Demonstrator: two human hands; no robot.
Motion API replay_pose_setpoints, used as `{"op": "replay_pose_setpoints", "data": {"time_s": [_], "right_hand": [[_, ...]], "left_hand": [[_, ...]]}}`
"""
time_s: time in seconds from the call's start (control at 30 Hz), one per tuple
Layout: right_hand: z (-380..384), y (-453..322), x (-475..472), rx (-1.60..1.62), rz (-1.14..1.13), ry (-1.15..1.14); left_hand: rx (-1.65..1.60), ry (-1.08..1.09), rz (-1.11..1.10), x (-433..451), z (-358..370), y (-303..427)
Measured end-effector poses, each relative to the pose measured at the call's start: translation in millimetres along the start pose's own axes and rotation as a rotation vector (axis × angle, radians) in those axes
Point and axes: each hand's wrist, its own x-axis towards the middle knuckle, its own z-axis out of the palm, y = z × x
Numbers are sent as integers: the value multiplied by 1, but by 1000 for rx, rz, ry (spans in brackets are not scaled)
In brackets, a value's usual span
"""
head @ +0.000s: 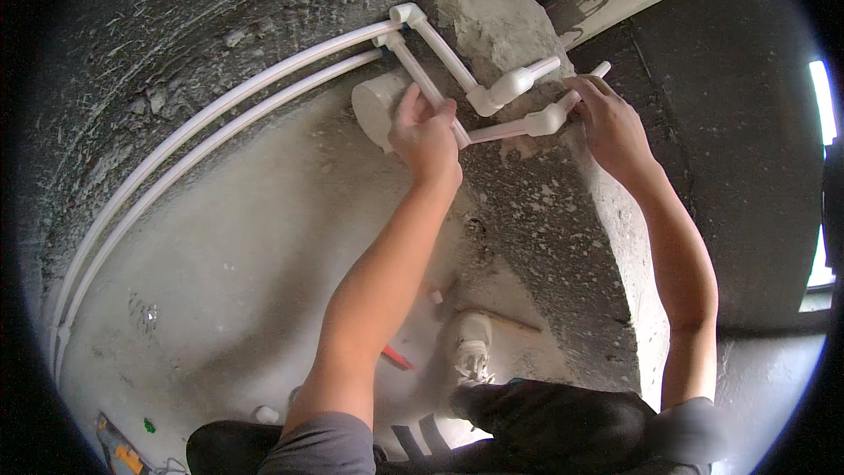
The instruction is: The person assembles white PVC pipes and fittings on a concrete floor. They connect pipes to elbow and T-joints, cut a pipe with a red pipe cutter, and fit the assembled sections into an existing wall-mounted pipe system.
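My left hand (425, 138) is wrapped around a white plastic pipe piece (417, 72) that slants down from an elbow fitting (390, 41) near the wall. At its lower end, a short pipe (498, 131) runs right to another white elbow (546, 123). From that elbow rises a pipe stub (601, 68), pinched by the fingers of my right hand (610, 122), which partly hide it. Just above, a similar white branch (443, 53) leads to an elbow (486, 101) and a second joint (513, 86) with a red-striped stub (544, 66).
Two long pipes (217, 109) curve along the rough dark wall (165, 33). A white round pipe end (376, 105) stands behind my left hand. A concrete ledge (541, 231) lies below my right hand. On the floor are a red object (397, 357) and a tool with yellow parts (125, 452).
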Motion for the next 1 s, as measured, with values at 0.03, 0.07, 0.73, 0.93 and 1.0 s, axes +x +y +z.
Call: {"op": "replay_pose_setpoints", "data": {"time_s": [0.03,0.07,0.73,0.93,1.0], "right_hand": [[1,0,2,25,-5,0],[1,1,4,78,-19,0],[0,-5,13,297,5,-6],[10,4,11,336,-61,91],[11,2,12,354,-51,81]], "left_hand": [[23,-6,22,3,-2,-1],[47,-11,45,6,-3,-3],[130,-196,-19,11,-9,-14],[55,-79,-72,3,-1,-13],[57,-92,-40,6,-3,-12]]}}
